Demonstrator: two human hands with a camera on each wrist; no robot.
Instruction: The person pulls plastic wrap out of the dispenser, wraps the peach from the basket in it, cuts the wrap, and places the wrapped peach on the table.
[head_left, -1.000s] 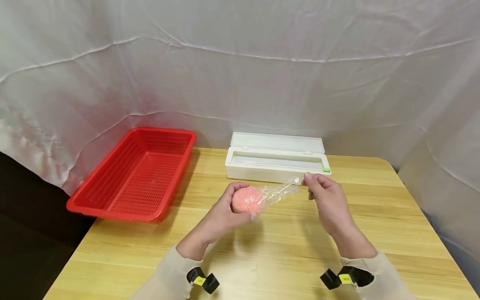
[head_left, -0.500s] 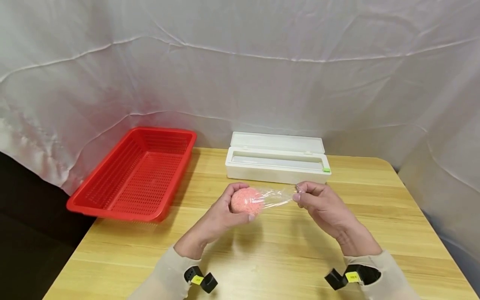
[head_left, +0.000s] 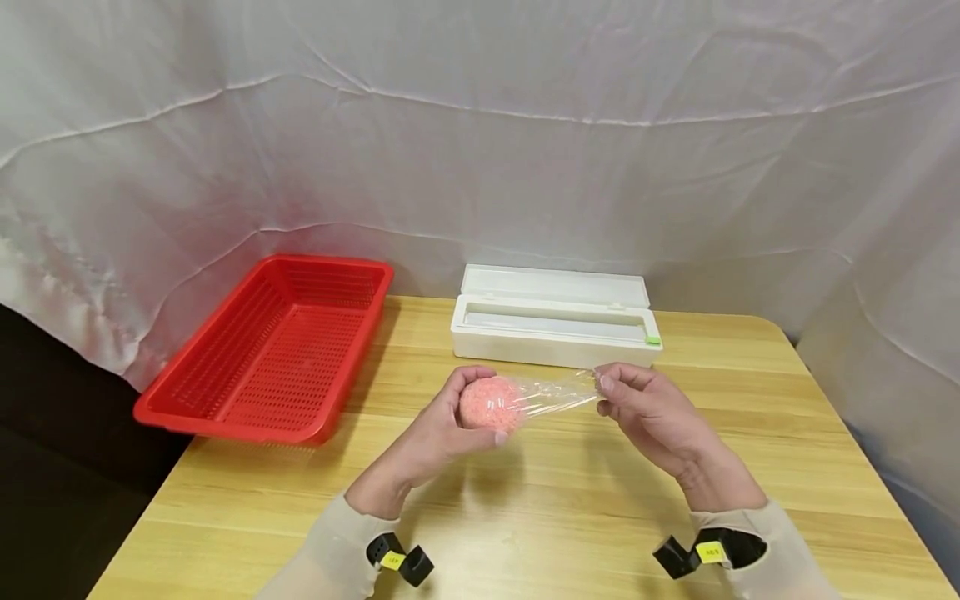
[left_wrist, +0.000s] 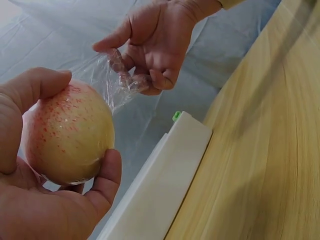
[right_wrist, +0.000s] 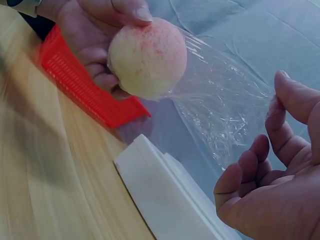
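A round peach [head_left: 487, 403], pink on top and pale yellow below, is wrapped in clear plastic film. My left hand [head_left: 442, 429] grips it above the table, fingers and thumb curled round its left side. From the peach the cling film [head_left: 558, 395] stretches to the right, creased and pulled out. Its far end is pinched between thumb and forefinger of my right hand [head_left: 660, 417]. In the left wrist view the peach [left_wrist: 72, 132] shows red speckles under the film. The right wrist view shows the film [right_wrist: 225, 100] fanned out between the two hands.
Behind the hands stands a white cling film box [head_left: 555, 346] with its lid raised and a green tab at its right end. A red perforated basket [head_left: 322, 429] sits at the left edge of the wooden table [head_left: 562, 525]. Pale cloth hangs behind.
My right hand has come lower and now pinches the film's end, pulling it out straighter than a second ago. My left hand keeps the peach nearly in place.
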